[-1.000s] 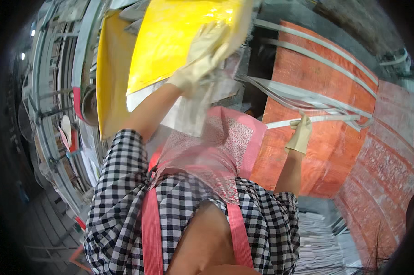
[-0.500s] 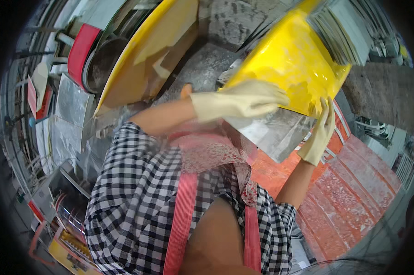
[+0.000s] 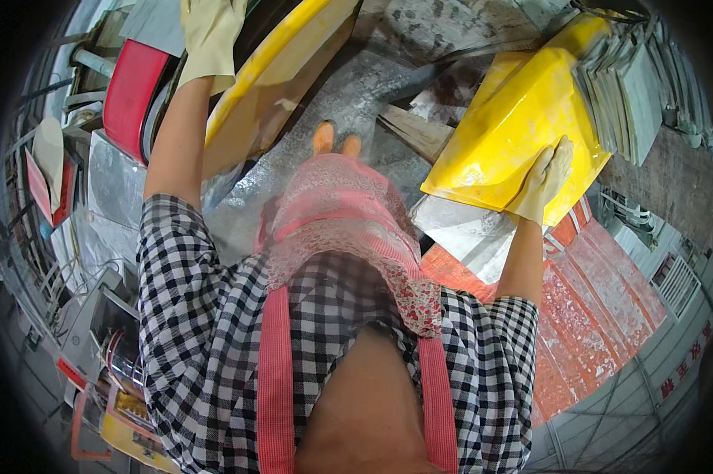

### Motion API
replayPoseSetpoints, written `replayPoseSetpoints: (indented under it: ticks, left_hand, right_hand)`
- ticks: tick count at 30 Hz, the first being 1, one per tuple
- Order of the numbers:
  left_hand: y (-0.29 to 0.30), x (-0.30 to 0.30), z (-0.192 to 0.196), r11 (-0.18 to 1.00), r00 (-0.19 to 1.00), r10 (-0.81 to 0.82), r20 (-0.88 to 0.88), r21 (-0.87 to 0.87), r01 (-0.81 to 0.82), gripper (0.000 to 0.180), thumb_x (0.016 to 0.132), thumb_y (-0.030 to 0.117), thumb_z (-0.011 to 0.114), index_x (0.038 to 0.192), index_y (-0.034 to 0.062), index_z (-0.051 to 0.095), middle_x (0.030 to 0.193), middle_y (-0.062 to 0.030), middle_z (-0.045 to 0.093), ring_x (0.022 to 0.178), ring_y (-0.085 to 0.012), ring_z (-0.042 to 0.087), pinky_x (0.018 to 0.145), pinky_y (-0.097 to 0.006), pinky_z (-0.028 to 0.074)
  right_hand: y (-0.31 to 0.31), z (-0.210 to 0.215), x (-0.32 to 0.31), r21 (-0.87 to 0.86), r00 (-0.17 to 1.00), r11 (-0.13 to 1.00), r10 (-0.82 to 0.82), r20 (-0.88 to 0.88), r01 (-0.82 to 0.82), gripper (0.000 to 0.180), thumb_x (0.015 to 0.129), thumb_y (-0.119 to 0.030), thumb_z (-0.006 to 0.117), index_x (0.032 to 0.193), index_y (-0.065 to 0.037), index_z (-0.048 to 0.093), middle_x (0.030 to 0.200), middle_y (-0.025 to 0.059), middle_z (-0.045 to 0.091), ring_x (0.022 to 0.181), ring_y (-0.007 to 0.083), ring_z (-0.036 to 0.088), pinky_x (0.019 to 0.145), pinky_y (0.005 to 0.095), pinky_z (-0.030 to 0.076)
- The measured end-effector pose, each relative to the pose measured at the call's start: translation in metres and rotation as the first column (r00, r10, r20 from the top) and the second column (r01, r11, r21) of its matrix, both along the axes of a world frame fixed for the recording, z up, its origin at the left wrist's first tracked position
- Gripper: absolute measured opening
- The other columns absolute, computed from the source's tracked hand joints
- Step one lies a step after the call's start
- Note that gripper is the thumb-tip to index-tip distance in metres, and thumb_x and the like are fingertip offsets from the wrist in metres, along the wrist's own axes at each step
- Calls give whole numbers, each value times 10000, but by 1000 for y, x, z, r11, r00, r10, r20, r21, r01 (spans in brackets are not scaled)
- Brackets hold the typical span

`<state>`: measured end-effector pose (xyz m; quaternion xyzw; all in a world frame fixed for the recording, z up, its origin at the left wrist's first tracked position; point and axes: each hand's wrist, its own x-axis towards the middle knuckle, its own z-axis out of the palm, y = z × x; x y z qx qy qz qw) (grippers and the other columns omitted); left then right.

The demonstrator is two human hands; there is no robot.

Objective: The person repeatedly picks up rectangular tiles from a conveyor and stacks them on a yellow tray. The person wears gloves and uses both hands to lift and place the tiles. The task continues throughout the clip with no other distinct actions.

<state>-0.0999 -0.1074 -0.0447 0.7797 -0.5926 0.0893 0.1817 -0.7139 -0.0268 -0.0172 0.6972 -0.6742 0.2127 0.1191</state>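
Observation:
My right hand point(image 3: 547, 178), in a cream rubber glove, lies flat on the yellow plastic-looking cover point(image 3: 499, 130) at the right, fingers stretched. A white-grey flat panel point(image 3: 467, 229) pokes out below the cover's near edge. At the far left, my left hand point(image 3: 212, 35), gloved alike, is up beside a large panel with a yellow rim point(image 3: 266, 59). Its fingers run past the picture's top edge, so what they touch is hidden. A red curved part point(image 3: 134, 99) sits left of that forearm.
Stacked grey-white sheets point(image 3: 621, 103) stand behind the yellow cover. Worn red-orange sheeting point(image 3: 589, 316) slopes at the right. Wooden boards point(image 3: 416, 130) lie near the wet grey floor point(image 3: 356, 87). A machine with a yellow base point(image 3: 127, 434) is at the lower left.
My left hand has moved from over the yellow cover to the far left. My right hand has shifted slightly and now lies flatter on the cover. The floor and boots show more.

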Motion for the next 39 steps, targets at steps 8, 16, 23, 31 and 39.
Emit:
replayPoseSetpoints:
  ticks: [8, 16, 23, 31, 39]
  left_hand:
    - [14, 49, -7, 955, 938, -280, 205, -37, 293, 457, 1029, 319, 511, 1345, 5, 613, 1385, -218, 603, 1310, -354, 554, 1097, -426, 443]
    - [59, 54, 9, 939, 922, -322, 216, -51, 340, 438, 1056, 204, 464, 1386, -74, 536, 1418, -275, 553, 1331, -435, 496, 1159, -482, 351]
    - [56, 43, 11, 956, 931, -290, 220, 16, 294, 456, 1062, 199, 442, 1405, -95, 507, 1433, -289, 534, 1342, -438, 485, 1166, -481, 348]
    - [57, 41, 10, 967, 947, -253, 200, 42, 250, 469, 1058, 194, 440, 1427, -92, 484, 1457, -280, 515, 1384, -413, 452, 1186, -461, 333]
    - [59, 40, 8, 972, 957, -234, 168, 39, 231, 475, 1051, 201, 459, 1418, -99, 490, 1458, -271, 518, 1374, -405, 460, 1181, -444, 343]
  right_hand:
    - [17, 5, 13, 3, 994, 999, -52, 92, 52, 428, 980, -165, 518, 1366, 15, 560, 1379, 249, 576, 1277, 413, 523, 1107, 502, 360]
    - [46, 4, 24, -33, 988, 992, -120, 94, 124, 427, 982, -222, 557, 1372, -51, 582, 1429, 196, 562, 1341, 339, 497, 1145, 518, 318]
    - [50, 36, 7, -43, 990, 992, -113, 83, 116, 447, 985, -267, 500, 1363, -40, 570, 1356, 188, 574, 1283, 331, 494, 1107, 529, 329]
    - [49, 26, -2, 70, 986, 987, -150, 67, 145, 475, 968, -282, 535, 1378, -46, 574, 1434, 206, 553, 1332, 335, 497, 1143, 562, 326]
    - [51, 30, 2, 78, 984, 986, -152, 94, 145, 473, 971, -273, 536, 1387, -49, 565, 1425, 187, 560, 1335, 326, 477, 1153, 552, 308]
